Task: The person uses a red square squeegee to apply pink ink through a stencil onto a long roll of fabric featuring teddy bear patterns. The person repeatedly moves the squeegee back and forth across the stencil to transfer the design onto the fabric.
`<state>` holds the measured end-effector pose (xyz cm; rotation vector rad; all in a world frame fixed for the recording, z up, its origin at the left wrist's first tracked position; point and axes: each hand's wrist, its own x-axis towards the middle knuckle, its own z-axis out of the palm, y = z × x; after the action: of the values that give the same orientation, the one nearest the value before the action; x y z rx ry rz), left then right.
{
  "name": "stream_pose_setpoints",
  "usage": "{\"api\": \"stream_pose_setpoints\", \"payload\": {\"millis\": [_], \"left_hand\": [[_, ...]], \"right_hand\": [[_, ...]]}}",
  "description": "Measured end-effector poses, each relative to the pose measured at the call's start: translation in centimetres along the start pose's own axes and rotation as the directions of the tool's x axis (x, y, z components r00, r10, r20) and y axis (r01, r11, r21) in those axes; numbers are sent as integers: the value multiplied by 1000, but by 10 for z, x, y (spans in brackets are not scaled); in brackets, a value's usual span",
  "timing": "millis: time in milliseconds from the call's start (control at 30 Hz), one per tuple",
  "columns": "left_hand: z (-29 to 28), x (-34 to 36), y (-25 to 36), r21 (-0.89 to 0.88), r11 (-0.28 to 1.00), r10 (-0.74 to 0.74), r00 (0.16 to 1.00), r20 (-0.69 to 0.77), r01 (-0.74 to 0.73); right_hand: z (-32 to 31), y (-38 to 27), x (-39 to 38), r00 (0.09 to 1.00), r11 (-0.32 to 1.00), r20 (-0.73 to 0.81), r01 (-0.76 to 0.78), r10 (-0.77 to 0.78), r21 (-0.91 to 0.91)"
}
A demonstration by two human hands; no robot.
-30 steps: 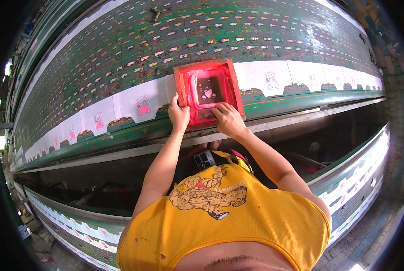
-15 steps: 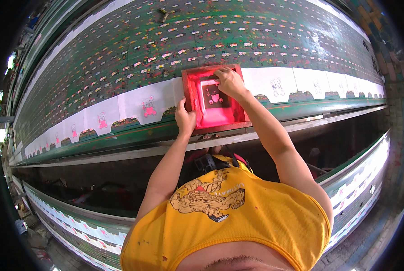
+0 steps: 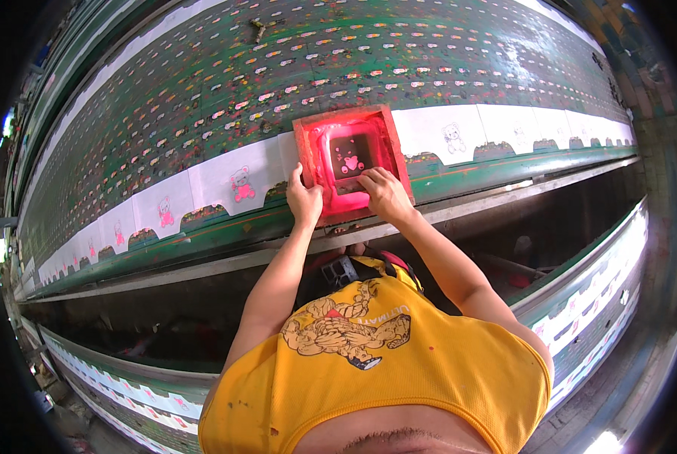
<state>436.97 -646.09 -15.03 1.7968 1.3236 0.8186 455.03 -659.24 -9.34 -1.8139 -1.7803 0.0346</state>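
Observation:
A screen printing frame [image 3: 302, 144], red with ink and roughly square, lies over the row of white cut pieces at the table's near edge. Inside it, a dark mesh window shows a pink heart and small spots. My left hand [image 3: 304, 203] is closed on the frame's left side near its lower corner. With fingers pinched, my right hand [image 3: 386, 195] holds a thin dark squeegee [image 3: 345, 185] near the lower end of the mesh; the fingers partly hide it. Left of the frame, a white piece [image 3: 266, 163] carries a bear outline with pink fill.
The long green table [image 3: 202, 91] bears rows of small printed marks. To the right, white pieces [image 3: 429, 132] carry bear outlines without pink. A pale rail [image 3: 225, 265] runs along its near edge. Behind me stands another table [image 3: 153, 390] with white pieces.
My right hand has drawn the squeegee from the far end of the frame toward me, to the lower part of the mesh. My left hand stays on the frame's left side.

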Motion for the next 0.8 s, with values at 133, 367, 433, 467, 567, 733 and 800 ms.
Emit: {"api": "stream_pose_setpoints", "payload": {"millis": [133,367,433,467,567,733,800], "left_hand": [[-1,0,2,-30,1000,2,1000,12,-1],[2,0,-2,-62,998,-11,1000,17,12],[1,2,3,-84,995,-52,998,36,55],[0,2,5,-149,978,-134,988,73,144],[2,3,11,-210,968,-131,990,42,137],[13,-3,45,-306,952,-34,999,-14,28],[31,-12,61,-327,945,-33,999,-26,22]], "right_hand": [[-9,-5,-10,998,999,52,-31,31,8],[-32,-10,-33,981,960,120,-178,155,218],[-37,-2,-35,928,929,-96,-346,359,131],[-34,8,-37,871,891,-189,-447,454,81],[-19,45,-56,731,749,-164,-649,662,130],[-44,62,-60,688,660,35,-708,725,250],[-64,78,-65,676,644,40,-716,736,269]]}}
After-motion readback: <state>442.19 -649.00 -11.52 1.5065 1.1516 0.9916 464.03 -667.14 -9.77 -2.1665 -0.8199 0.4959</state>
